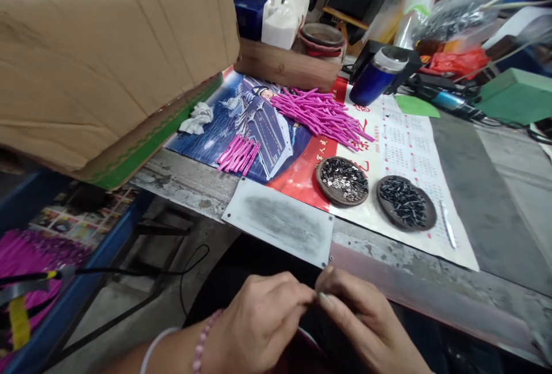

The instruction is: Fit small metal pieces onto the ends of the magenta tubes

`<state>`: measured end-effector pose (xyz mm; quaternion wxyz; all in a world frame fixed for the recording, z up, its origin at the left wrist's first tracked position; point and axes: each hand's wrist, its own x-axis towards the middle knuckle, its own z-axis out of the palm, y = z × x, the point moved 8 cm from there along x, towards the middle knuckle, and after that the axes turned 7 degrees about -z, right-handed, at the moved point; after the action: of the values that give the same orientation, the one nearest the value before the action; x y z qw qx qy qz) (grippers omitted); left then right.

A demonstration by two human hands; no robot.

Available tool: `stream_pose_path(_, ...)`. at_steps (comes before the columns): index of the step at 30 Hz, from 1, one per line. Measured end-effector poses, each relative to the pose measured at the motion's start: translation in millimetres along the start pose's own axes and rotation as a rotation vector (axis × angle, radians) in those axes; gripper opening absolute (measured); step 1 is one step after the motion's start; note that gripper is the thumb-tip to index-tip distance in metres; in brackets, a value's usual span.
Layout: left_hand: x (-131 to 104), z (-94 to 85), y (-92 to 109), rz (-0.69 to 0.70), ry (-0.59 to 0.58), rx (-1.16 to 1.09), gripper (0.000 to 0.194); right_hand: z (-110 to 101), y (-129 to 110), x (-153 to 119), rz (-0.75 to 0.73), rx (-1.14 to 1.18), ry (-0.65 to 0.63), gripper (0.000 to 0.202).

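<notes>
Low in the head view, my left hand (269, 316) and my right hand (364, 325) meet at their fingertips, just in front of the table edge. Both are closed in a pinch; whatever lies between the fingers is hidden or too small to name. Beyond them a grey metal plate (280, 219) with a dark smudge lies at the edge. A round dish (342, 181) holds small dark and shiny metal parts, and a second dish (406, 203) holds dark, pin-like pieces. Behind are a large pile of pink sticks (321, 116) and a smaller bunch of pink pieces (238, 154).
A large cardboard box (121, 75) stands at the left. A blue cup (378, 76), a wooden box (287, 65) and a green box (517, 97) stand farther back. A white pen-like tool (447, 224) lies on the calendar sheet (416, 144). More pink pieces (32, 259) fill a blue-edged tray at lower left.
</notes>
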<state>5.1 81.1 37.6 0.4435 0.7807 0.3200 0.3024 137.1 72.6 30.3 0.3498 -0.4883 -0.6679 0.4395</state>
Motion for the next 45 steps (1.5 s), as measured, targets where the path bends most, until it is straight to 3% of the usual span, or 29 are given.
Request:
stream_pose_path(3,0.2,-5.5,-3.5,-0.029,0.024,-0.070,0.022,-16.6,-3.8,7.0,-0.035,-0.024,0.064,0.034)
stream_pose_path(9,-5.2,-15.6,-12.4,-0.101,0.086,-0.146,0.026,-77.8,8.1,28.0,-0.011,-0.286,0.316,0.019)
stream_pose_path(15,-10.9,-23.6,-18.1,-0.133,0.143,-0.131,0.024,-110.7,29.2,73.4,-0.023,-0.638,0.295,0.024)
stream_pose_path(20,-12.9,-30.5,-24.3,-0.146,0.172,-0.123,0.024,-129.3,41.7,89.7,0.008,-0.765,0.271,0.021)
stream_pose_path(36,2.0,-29.5,-30.9,-0.122,0.158,-0.048,0.025,-104.8,50.7,119.9,0.025,-1.055,-0.083,0.021)
stream_pose_path(45,7.8,-22.7,-30.8,-0.071,0.114,-0.074,0.023,-101.5,54.0,129.1,0.074,-1.203,-0.191,0.019)
